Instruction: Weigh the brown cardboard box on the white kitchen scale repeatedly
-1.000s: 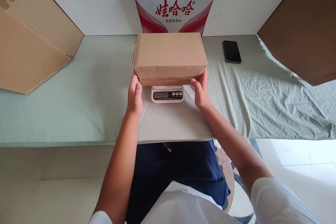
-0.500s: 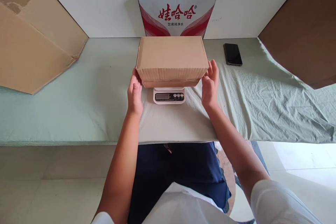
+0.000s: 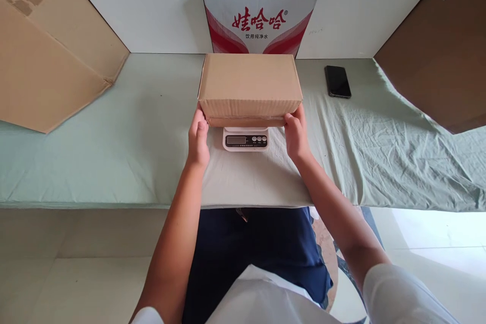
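My left hand (image 3: 198, 136) grips the lower left corner of the cardboard box (image 3: 249, 86), as it did half a second ago. The box sits on the white kitchen scale (image 3: 245, 138) on the tabletop (image 3: 114, 136). My right hand (image 3: 295, 134), open beside the box before, now clasps its lower right corner.

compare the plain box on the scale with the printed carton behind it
The plain brown cardboard box has no printing; the white carton bears red characters. The brown box sits on the kitchen scale, with the left hand and right hand at its ends; the carton stands untouched against the wall. Both are closed.
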A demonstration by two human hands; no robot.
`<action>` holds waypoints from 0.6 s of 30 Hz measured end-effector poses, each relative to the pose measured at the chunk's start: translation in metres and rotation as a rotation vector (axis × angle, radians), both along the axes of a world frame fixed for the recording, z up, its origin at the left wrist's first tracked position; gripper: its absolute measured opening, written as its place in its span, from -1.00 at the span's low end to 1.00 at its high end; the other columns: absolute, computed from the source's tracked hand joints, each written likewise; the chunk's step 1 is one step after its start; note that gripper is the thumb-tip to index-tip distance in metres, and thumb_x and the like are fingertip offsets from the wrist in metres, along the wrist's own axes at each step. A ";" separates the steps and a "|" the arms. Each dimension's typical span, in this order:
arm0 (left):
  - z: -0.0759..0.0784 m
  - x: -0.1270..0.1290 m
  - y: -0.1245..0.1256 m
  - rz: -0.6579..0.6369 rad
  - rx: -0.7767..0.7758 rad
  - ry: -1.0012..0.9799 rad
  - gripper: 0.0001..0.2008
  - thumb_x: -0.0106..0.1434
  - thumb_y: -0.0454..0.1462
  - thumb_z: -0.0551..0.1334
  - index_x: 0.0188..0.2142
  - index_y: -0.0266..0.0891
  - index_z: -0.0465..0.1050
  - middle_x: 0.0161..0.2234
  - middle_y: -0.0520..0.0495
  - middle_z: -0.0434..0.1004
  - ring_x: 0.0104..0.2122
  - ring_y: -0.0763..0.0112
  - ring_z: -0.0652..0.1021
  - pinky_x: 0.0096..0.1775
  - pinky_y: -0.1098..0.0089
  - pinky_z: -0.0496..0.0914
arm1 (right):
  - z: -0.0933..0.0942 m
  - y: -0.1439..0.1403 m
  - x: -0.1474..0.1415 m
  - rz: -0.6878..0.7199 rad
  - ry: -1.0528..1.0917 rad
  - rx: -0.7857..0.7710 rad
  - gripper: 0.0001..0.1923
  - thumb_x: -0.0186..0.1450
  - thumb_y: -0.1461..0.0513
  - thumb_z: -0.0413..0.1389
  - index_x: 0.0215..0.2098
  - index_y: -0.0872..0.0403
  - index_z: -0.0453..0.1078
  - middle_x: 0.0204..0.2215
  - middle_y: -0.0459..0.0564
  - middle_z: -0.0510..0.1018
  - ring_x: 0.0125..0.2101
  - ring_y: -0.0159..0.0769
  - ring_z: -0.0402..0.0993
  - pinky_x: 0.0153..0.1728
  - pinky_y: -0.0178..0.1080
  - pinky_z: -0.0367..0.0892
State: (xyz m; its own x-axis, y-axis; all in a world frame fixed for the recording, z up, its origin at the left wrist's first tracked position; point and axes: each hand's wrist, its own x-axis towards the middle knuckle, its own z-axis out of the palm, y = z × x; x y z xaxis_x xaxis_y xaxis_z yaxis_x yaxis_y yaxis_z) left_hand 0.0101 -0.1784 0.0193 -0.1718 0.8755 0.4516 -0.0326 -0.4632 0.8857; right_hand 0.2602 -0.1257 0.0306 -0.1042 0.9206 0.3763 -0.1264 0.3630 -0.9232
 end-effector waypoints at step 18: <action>-0.030 -0.033 0.171 0.080 -0.210 -0.167 -0.09 0.08 0.43 0.17 0.21 -0.07 0.39 0.45 -0.18 0.23 0.50 0.08 0.15 0.47 0.03 0.05 | -0.014 0.161 -0.040 -0.105 -0.040 0.063 -0.19 0.15 -0.38 0.03 0.17 -0.13 0.14 0.24 0.05 0.34 0.38 0.05 0.16 0.46 0.22 0.06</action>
State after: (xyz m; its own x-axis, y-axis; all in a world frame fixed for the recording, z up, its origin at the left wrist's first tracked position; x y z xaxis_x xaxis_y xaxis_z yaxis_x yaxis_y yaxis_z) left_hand -0.0225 -0.0076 -0.0111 -0.3012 0.9275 0.2214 -0.1570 -0.2772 0.9479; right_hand 0.2198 0.0355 0.0170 -0.0243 0.9018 0.4316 -0.0481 0.4301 -0.9015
